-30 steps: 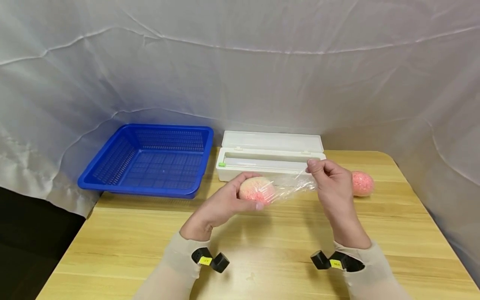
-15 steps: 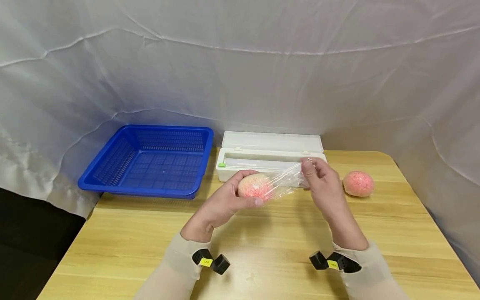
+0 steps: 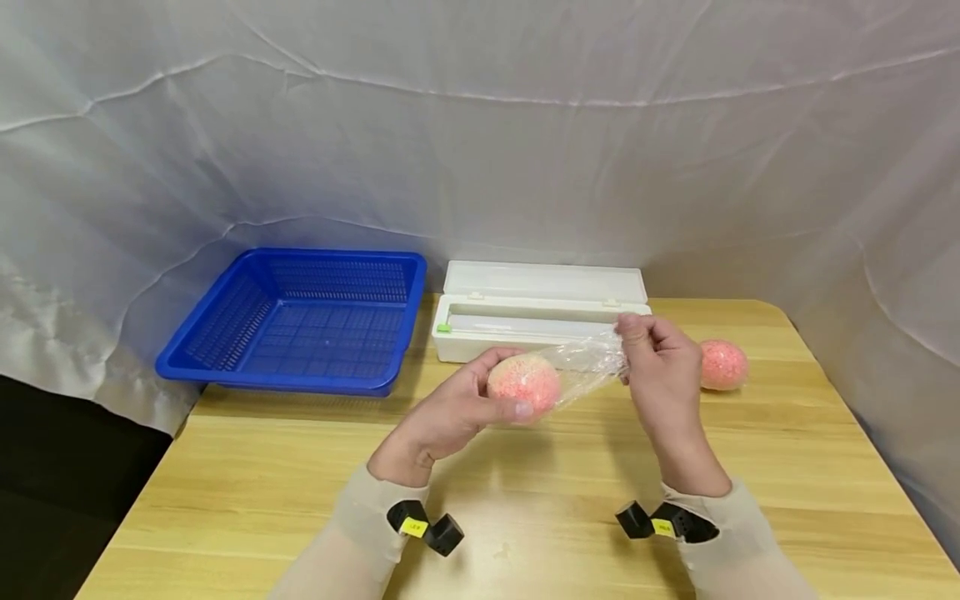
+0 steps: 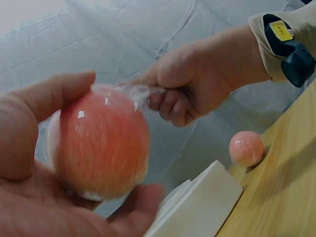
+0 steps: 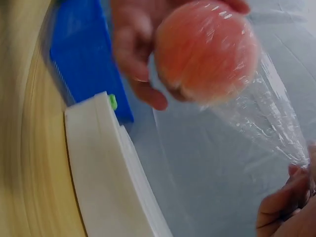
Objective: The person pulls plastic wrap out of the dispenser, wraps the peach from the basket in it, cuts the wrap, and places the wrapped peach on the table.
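Observation:
My left hand holds a pink-and-yellow apple above the table, thumb on the near side and fingers around the far side. Clear plastic wrap covers the apple and runs off it to the right in a gathered, stretched tail. At the tail's end, my right hand pinches the film between thumb and curled fingers. In the left wrist view the wrapped apple shows glints on its skin, and the film bunches at the right fingertips. A second pink apple rests on the table behind the right hand.
Behind the hands stands a white plastic-wrap dispenser box with its lid raised and a green slider at its left end. A blue basket sits at the back left. Pale cloth hangs behind the wooden table.
The apple has turned in my left hand, with more pink facing up. My right hand went left, then back right, and the film between the hands is now drawn into a narrower tail.

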The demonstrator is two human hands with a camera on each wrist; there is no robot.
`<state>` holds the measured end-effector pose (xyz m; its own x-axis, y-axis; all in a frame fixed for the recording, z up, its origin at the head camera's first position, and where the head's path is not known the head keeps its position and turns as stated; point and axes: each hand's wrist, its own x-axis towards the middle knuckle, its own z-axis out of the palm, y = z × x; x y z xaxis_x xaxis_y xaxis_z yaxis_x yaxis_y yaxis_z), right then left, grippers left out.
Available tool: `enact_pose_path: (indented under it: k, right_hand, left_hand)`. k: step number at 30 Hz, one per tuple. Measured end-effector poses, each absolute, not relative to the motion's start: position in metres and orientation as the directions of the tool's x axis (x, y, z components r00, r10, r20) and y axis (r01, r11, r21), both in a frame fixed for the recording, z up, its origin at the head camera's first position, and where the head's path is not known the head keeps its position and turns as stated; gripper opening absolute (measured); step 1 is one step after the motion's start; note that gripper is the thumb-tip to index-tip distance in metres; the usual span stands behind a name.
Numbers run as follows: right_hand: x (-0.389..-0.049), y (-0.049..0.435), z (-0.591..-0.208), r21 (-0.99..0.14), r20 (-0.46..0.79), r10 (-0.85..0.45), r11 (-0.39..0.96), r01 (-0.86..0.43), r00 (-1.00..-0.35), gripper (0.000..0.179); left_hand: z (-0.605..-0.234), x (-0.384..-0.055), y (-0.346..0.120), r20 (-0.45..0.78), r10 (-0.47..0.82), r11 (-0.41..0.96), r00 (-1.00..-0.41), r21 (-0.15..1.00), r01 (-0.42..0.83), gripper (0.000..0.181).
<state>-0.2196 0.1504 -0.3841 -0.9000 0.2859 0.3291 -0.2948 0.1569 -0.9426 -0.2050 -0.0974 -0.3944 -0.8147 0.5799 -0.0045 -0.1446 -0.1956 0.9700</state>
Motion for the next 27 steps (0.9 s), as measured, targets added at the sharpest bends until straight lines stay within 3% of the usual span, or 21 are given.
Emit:
enact_pose_path:
  k: [4, 7, 10, 14, 21, 27]
  right_hand:
    - [-0.218, 0.143, -0.383, -0.973, 0.062, 0.166, -0.209, -0.097, -0.984, 0.029]
    - [-0.213, 0.129, -0.388, -0.971, -0.016, -0.003, -0.240, 0.017, -1.000, 0.029]
    - [-0.210, 0.114, -0.393, -0.970, 0.000, -0.078, -0.244, 0.019, -0.997, 0.027]
    - [-0.209, 0.103, -0.397, -0.952, 0.005, 0.008, -0.305, -0.007, -1.000, 0.009]
    - [-0.210, 0.100, -0.399, -0.954, 0.030, 0.200, -0.288, -0.088, -0.979, 0.020]
    - [-0.208, 0.100, -0.402, -0.943, 0.135, 0.226, -0.271, -0.196, -0.965, 0.008]
  left_hand:
    - [-0.398, -0.205, -0.092, -0.009, 0.508, -0.233, -0.861, 0.961, -0.147, 0.069]
    - [-0.400, -0.205, -0.088, -0.015, 0.466, -0.248, -0.884, 0.957, -0.147, 0.069]
    - [-0.401, -0.203, -0.083, -0.009, 0.459, -0.233, -0.889, 0.964, -0.131, 0.071]
    - [-0.400, -0.202, -0.077, -0.014, 0.480, -0.186, -0.877, 0.975, -0.118, 0.074]
    - [-0.399, -0.200, -0.078, -0.040, 0.512, -0.146, -0.858, 0.980, -0.133, 0.081]
    - [-0.400, -0.200, -0.080, -0.052, 0.559, -0.164, -0.828, 0.971, -0.172, 0.071]
